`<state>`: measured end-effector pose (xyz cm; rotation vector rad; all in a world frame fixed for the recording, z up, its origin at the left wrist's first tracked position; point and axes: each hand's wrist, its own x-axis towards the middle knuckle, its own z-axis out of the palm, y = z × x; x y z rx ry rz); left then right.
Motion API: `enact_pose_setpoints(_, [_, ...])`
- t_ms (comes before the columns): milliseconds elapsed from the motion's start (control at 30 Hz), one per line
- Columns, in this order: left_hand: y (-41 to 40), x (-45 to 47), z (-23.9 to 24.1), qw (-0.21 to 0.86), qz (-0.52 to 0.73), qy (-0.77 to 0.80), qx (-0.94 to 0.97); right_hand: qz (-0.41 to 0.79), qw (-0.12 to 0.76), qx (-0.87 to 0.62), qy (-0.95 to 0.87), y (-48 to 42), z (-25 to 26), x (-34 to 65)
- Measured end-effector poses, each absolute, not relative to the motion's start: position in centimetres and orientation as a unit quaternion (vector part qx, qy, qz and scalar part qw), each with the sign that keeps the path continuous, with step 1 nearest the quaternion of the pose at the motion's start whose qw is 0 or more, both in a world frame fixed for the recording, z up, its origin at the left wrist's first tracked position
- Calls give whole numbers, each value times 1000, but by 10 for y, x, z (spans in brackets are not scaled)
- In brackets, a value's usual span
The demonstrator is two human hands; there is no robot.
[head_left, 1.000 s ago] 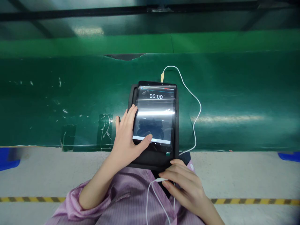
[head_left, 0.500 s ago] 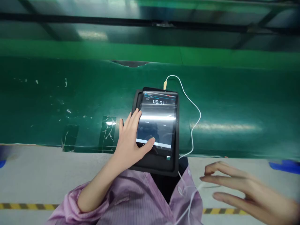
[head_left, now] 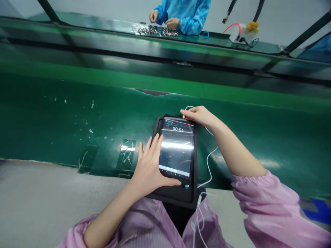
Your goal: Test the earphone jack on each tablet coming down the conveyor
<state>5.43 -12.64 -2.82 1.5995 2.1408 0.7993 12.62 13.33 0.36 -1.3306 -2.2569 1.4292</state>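
Observation:
A tablet (head_left: 177,151) lies in a black tray (head_left: 178,198) at the table's front edge, its screen lit and reading 00:01. My left hand (head_left: 151,167) rests spread over the tablet's lower left side, thumb stretched across the bottom of the screen. At the tablet's top edge, my right hand (head_left: 199,115) pinches the pale plug (head_left: 183,116) of a white cable. That white cable (head_left: 208,165) runs from behind my right hand down the tablet's right side to my lap, where a white connector (head_left: 199,199) hangs with more thin wires.
The green table (head_left: 103,120) has scuffs and patches of tape (head_left: 126,155). Beyond a dark rail, a co-worker in blue sleeves (head_left: 198,15) handles small parts (head_left: 157,31). A white box with cables (head_left: 243,32) stands at the back right.
My right hand has moved from the lower right, by my lap, up to the plug at the tablet's top. My left hand stays on the tablet. The view has tilted up.

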Motion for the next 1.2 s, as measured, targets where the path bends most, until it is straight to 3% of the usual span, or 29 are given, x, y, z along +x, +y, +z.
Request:
enact_pose_setpoints(467, [-125, 54, -29, 170, 240, 754, 588, 645, 88, -419, -633, 136, 4, 121])
enact_pose_setpoints(533, [-125, 54, -29, 169, 242, 752, 590, 659, 130, -431, -602, 143, 0, 124])
enact_pose_setpoints(633, [-125, 53, -30, 165, 246, 750, 592, 660, 279, -469, -516, 157, -4, 131])
enact_pose_setpoints(700, [-125, 53, -30, 165, 240, 749, 594, 664, 330, -476, -473, 161, -5, 135])
enact_pose_setpoints(867, [-124, 53, -30, 169, 231, 752, 594, 709, 231, -454, -488, 140, -5, 132])
enact_pose_setpoints(1200, [-126, 53, -29, 161, 234, 745, 603, 683, 235, -463, -513, 125, -4, 122])
